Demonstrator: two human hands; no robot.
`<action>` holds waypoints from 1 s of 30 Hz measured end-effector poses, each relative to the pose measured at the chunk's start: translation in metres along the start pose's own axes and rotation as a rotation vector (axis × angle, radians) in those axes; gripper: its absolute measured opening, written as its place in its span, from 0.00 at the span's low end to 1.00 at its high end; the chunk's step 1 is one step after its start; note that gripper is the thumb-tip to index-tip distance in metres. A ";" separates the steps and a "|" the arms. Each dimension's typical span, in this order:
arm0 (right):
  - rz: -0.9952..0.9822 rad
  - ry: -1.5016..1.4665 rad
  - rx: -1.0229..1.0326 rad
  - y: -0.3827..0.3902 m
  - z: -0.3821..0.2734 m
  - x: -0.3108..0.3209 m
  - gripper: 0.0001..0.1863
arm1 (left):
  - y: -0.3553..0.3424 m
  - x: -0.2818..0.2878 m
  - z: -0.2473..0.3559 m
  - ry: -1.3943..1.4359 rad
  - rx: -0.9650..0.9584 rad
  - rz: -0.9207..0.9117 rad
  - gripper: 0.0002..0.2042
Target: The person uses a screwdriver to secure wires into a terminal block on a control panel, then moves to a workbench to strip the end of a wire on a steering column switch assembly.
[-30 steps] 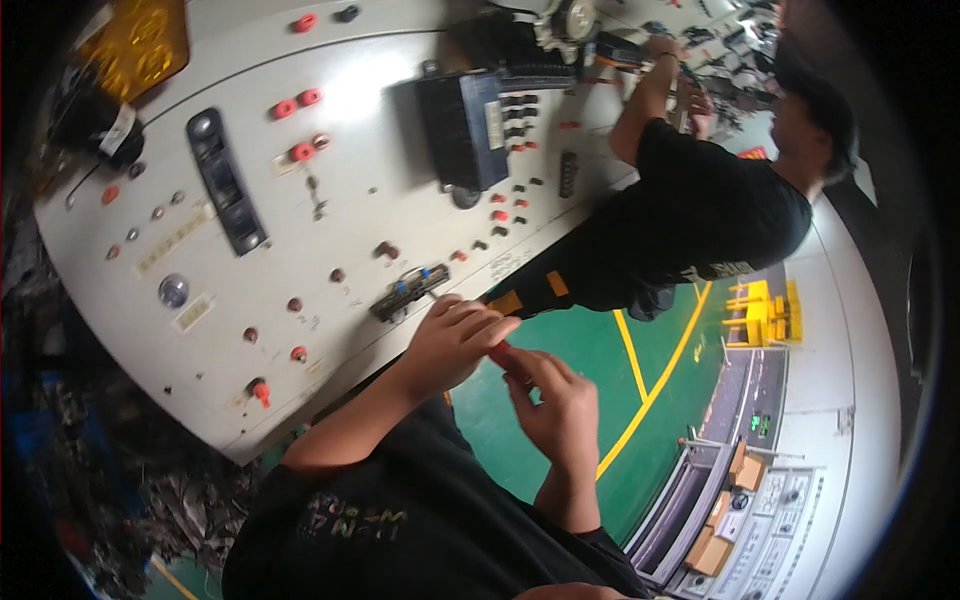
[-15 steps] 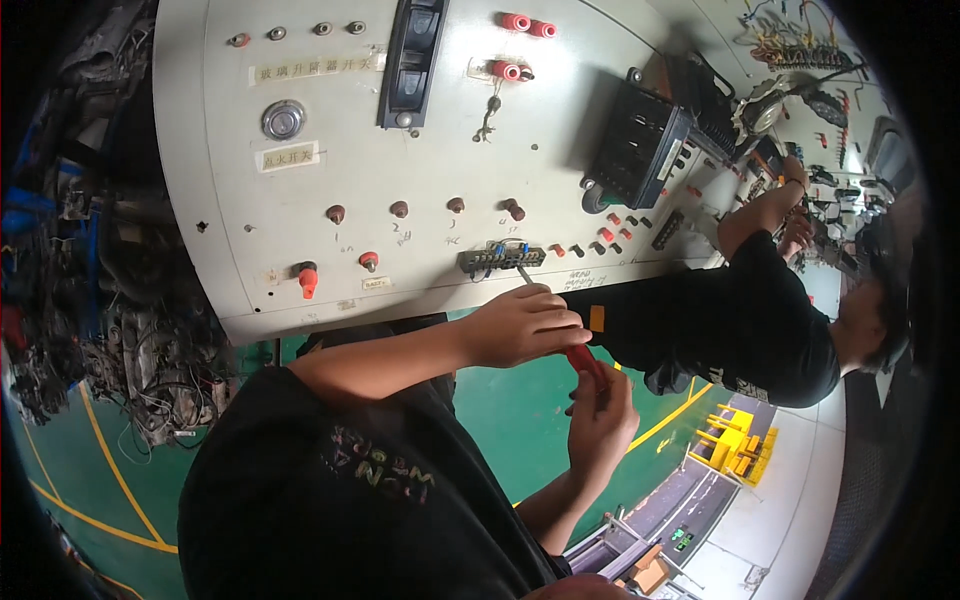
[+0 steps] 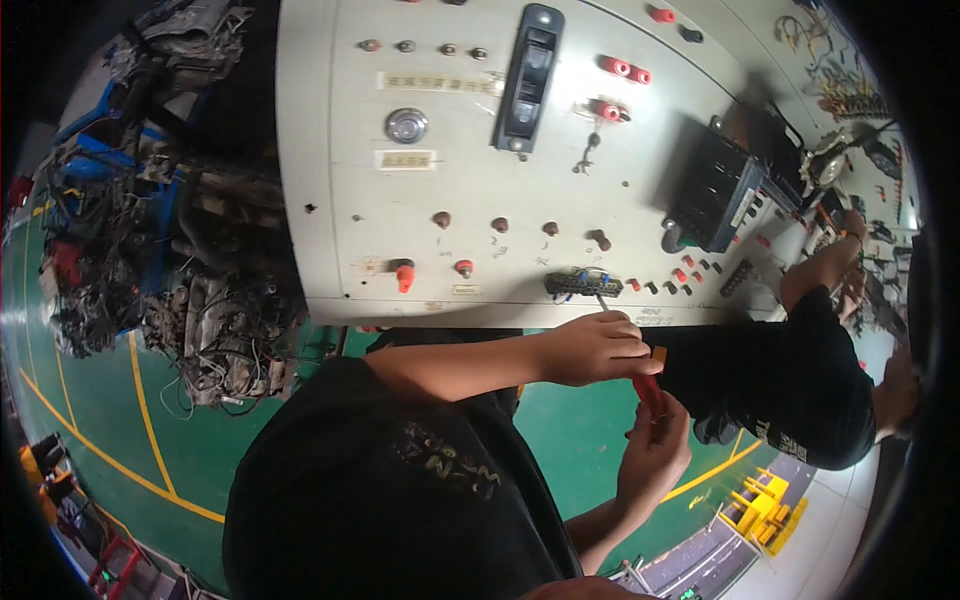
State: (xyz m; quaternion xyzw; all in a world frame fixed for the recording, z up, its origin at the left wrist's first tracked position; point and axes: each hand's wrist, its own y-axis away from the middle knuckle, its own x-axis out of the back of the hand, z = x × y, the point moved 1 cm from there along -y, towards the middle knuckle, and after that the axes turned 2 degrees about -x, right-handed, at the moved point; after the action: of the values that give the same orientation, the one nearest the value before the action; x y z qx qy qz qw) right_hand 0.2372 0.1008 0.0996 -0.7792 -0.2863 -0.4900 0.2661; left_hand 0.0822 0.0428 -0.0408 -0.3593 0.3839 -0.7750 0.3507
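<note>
My left hand (image 3: 598,346) is closed around the shaft of a red-handled screwdriver (image 3: 648,388), just under the front edge of a grey control panel (image 3: 470,250). Lower down, my right hand (image 3: 655,452) grips the red handle. The thin metal tip pokes out above my left fingers toward a small black terminal block with coloured wires (image 3: 583,285) on the panel. Both hands are touching the tool.
The panel carries red knobs (image 3: 402,272), a black switch housing (image 3: 527,78) and a dark box (image 3: 725,188). A co-worker in a black shirt (image 3: 800,370) reaches onto the panel at the right. Tangled cables and scrap (image 3: 170,260) lie on the green floor at the left.
The view has swung, so the panel now lies across the top. My two hands have stayed together on the screwdriver and come up close to the terminal block.
</note>
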 end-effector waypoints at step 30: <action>-0.066 0.001 0.045 -0.022 0.004 -0.006 0.15 | -0.080 0.220 0.094 -0.130 -0.265 0.211 0.12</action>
State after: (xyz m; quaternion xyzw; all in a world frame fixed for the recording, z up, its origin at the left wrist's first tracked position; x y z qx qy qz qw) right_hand 0.2219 0.1175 0.0952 -0.7629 -0.3225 -0.4924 0.2675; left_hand 0.0296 -0.1328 0.1321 -0.4094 0.4947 -0.6517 0.4036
